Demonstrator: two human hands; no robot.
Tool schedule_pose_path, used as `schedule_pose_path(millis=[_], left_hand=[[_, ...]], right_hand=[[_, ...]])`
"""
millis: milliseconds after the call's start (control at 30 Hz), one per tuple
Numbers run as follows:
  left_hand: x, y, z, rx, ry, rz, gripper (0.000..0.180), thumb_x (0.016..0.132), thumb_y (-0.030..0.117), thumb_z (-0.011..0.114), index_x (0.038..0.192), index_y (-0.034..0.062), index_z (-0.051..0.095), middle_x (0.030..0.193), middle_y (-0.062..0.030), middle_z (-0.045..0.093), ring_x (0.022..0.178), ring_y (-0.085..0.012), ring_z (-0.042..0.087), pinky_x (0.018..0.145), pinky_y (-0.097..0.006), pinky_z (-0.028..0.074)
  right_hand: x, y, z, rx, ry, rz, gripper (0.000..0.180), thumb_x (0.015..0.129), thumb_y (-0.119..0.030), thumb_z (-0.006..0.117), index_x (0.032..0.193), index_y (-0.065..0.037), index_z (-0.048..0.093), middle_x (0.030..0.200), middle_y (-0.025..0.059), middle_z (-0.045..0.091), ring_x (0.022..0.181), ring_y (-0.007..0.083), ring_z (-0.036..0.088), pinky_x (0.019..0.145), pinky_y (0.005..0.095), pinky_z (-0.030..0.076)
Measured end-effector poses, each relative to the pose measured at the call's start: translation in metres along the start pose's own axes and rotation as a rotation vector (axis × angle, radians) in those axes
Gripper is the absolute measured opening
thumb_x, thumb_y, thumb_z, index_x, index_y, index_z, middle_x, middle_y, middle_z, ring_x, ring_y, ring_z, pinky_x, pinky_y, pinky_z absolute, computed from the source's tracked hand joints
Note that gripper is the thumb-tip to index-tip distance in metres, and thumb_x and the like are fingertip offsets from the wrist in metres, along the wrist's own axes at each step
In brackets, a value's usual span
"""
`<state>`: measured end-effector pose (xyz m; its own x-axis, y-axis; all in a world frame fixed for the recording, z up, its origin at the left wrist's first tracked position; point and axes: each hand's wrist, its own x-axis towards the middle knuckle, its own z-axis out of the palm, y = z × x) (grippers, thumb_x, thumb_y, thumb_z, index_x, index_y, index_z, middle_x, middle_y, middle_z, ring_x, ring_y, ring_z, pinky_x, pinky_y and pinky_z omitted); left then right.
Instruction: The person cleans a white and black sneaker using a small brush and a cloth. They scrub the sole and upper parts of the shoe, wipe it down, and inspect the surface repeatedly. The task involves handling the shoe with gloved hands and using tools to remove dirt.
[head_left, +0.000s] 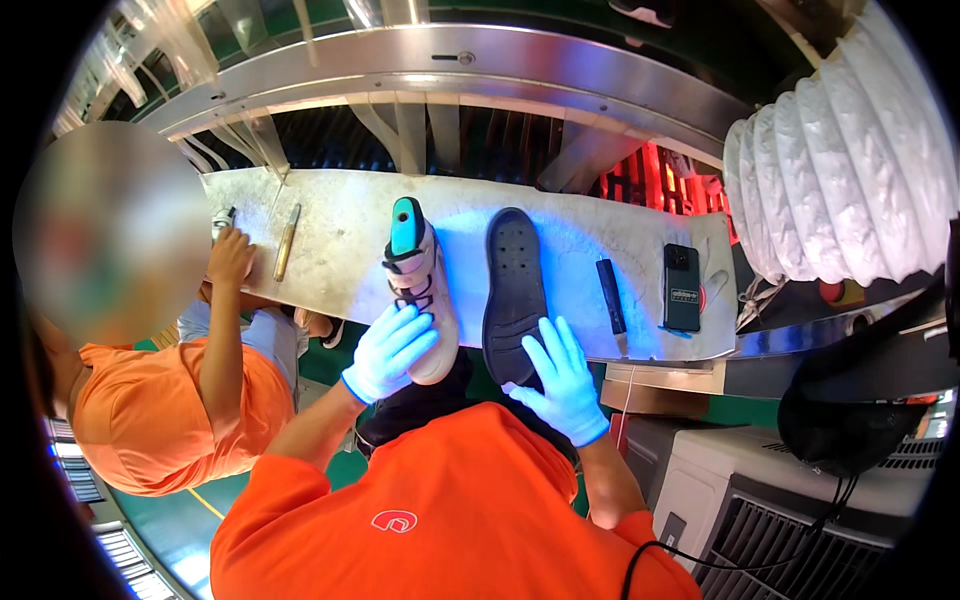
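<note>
The scuffed, pale table supports a black grooved sole at right and a white lace-up shoe at left, aligned apparently for two-handed access. The left grip lies over the shoe's toe; closure indeterminable. The right grip, fingers spread, touches the sole's near end. A smooth turquoise last fills the collar.

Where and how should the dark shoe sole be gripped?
Probably by the near end of the dark shoe sole, from the wearer's side, thumb below and fingers above: it is long and thin-edged, and that end appears to project past the near edge of the bench. The right hand touches it there.
</note>
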<state>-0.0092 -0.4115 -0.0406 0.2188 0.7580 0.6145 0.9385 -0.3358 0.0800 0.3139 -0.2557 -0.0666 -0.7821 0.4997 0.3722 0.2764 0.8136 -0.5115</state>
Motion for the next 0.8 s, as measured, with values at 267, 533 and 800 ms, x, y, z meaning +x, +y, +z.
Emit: schedule_pose_path(millis=[267, 533, 800], left_hand=[[0.089, -0.017, -0.046, -0.079, 0.113, -0.044, 0.046, 0.074, 0.007, 0.090, 0.119, 0.0056, 0.080, 0.123, -0.0142, 0.082, 0.115, -0.0359, 0.080, 0.104, -0.045, 0.065], [0.155, 0.012, -0.103, -0.652, 0.021, -0.554, 0.059, 0.077, 0.031, 0.100, 0.127, 0.0068, 0.080, 0.113, -0.0156, 0.081, 0.100, -0.0246, 0.080, 0.089, -0.039, 0.064], [0.149, 0.066, -0.064, -0.735, 0.098, -0.541, 0.057, 0.086, 0.022, 0.097, 0.134, 0.0033, 0.073, 0.131, -0.0180, 0.080, 0.114, -0.0288, 0.081, 0.102, -0.041, 0.063]], right_hand=[[0.025, -0.003, -0.005, -0.236, -0.085, -0.082, 0.073, 0.074, -0.017, 0.093, 0.143, -0.008, 0.070, 0.155, 0.0192, 0.062, 0.157, 0.0511, 0.045, 0.127, 0.0637, 0.042], [0.048, -0.088, -0.090, 0.480, 0.419, 0.045, 0.034, 0.091, 0.005, 0.084, 0.124, 0.000, 0.077, 0.117, 0.0158, 0.080, 0.105, 0.0283, 0.081, 0.093, 0.0383, 0.064], [0.045, -0.122, -0.101, 0.926, 0.367, 0.327, 0.049, 0.098, -0.005, 0.082, 0.143, 0.007, 0.069, 0.132, 0.0135, 0.076, 0.118, 0.0207, 0.072, 0.109, 0.0374, 0.057]])
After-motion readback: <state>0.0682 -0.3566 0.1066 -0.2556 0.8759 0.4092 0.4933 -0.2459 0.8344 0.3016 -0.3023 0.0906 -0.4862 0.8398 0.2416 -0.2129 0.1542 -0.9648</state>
